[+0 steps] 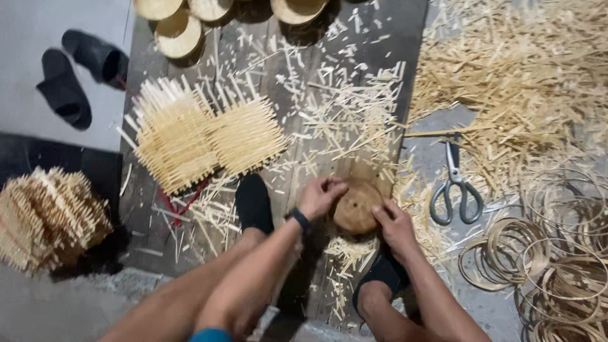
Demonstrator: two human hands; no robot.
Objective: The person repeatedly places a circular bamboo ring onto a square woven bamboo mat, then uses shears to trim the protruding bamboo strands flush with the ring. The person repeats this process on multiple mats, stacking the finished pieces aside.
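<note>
Person seen from above. Both forearms bare, no sleeves reaching the wrists. Left hand (pixel 322 195): bare, no glove and no ring visible; a dark wristband (pixel 299 220) with a blocky face circles the wrist. Right hand (pixel 394 225): bare, nothing worn at the wrist. Legs bare from the knees down. Each foot in a black slipper (pixel 254 202) with a rounded, closed toe. A strip of blue cloth (pixel 211 335) shows at the lower edge; what garment it belongs to cannot be told.
</note>
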